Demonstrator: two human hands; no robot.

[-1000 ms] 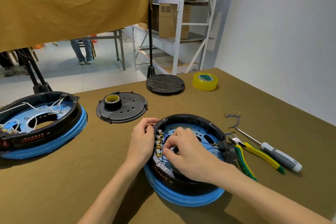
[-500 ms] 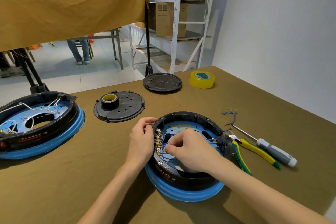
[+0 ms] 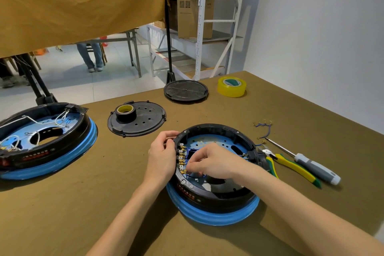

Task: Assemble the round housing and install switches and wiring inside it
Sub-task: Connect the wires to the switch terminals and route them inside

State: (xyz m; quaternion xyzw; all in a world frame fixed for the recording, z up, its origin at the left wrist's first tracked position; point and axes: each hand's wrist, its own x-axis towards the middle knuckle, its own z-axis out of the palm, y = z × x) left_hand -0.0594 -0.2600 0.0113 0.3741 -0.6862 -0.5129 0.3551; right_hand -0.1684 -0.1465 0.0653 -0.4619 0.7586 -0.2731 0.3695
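Observation:
A round black housing (image 3: 220,195) with a blue base ring lies in front of me on the brown table. A row of brass switch terminals (image 3: 181,158) lines its left inner wall, with blue wires (image 3: 192,175) running from them. My left hand (image 3: 162,157) grips the housing's left rim from outside, fingers curled over the edge. My right hand (image 3: 212,162) reaches inside and pinches a blue wire next to the lower terminals. What the fingertips hold is partly hidden.
A second housing (image 3: 44,141) with white wires lies at the left. A black cover plate (image 3: 137,119) carries a black tape roll; another black lid (image 3: 186,91) and yellow tape (image 3: 231,86) lie further back. Loose blue wires (image 3: 262,129), cutters (image 3: 291,165) and a screwdriver (image 3: 307,162) lie at the right.
My right hand has shifted slightly down along the terminal row inside the housing. The left hand keeps its grip on the rim. My head has tilted a little.

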